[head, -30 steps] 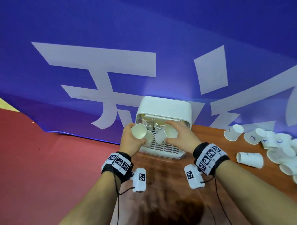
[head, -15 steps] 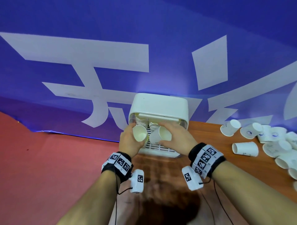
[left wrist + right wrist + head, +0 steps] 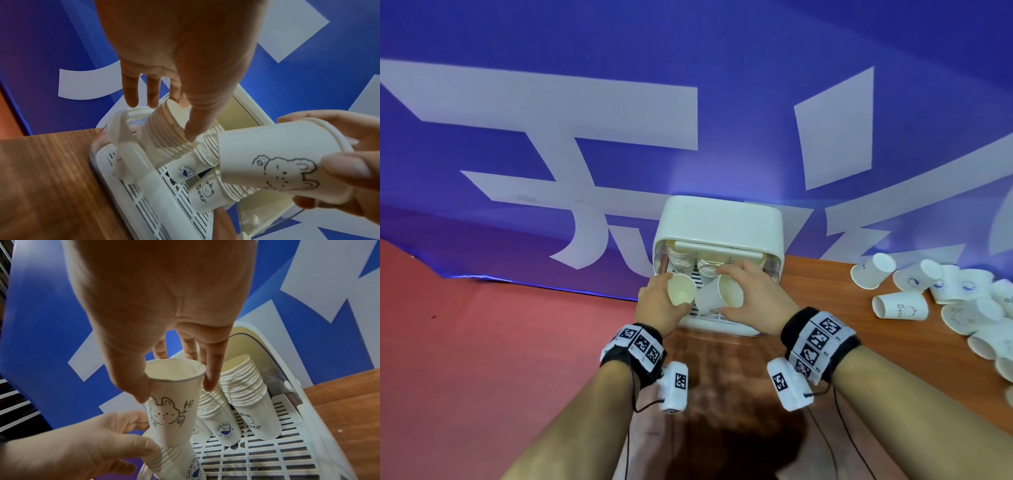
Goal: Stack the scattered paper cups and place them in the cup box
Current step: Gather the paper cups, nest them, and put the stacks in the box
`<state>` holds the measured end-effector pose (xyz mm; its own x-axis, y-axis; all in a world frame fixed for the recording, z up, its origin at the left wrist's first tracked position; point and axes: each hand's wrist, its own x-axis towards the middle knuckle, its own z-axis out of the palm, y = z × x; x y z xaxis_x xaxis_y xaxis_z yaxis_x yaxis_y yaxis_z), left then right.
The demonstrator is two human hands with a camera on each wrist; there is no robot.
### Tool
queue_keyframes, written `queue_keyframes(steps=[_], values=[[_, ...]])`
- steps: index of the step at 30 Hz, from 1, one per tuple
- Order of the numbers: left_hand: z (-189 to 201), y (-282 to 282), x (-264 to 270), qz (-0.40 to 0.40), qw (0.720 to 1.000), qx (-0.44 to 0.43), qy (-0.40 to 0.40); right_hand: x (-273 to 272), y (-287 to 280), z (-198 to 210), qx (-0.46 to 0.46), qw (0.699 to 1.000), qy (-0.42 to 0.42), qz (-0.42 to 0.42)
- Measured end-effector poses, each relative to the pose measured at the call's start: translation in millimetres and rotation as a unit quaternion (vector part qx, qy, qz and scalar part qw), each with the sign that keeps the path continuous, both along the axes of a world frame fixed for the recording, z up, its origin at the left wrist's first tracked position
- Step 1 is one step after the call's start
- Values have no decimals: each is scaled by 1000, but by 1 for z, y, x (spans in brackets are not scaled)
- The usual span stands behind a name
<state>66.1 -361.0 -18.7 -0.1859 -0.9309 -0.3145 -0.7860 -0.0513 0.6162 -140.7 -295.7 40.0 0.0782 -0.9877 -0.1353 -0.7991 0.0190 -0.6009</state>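
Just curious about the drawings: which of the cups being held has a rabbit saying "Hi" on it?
The single cup pinched by the right hand. The left hand grips a whole stack, whose visible cup bears a blue round logo instead.

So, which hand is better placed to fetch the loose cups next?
Right hand, probably: loose cups lie on its side. It holds a cup, the left hand a stack.

Bare forearms wear black wristbands (image 3: 633, 353) with checkered tags, white cabled cameras (image 3: 675, 387).
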Motion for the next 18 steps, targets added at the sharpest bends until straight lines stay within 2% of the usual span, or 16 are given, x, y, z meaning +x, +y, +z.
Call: queue_keyframes(steps=[7, 12, 18], values=[[-3, -1, 1, 7, 1000, 4, 4, 4, 1, 4, 13, 1000, -18, -9], [-10, -1, 8, -10, 1000, -1, 21, 16, -5, 7, -15, 1000, -12, -10], [2, 5, 35, 62, 995, -31, 68, 42, -21, 2, -24, 999, 29, 18]])
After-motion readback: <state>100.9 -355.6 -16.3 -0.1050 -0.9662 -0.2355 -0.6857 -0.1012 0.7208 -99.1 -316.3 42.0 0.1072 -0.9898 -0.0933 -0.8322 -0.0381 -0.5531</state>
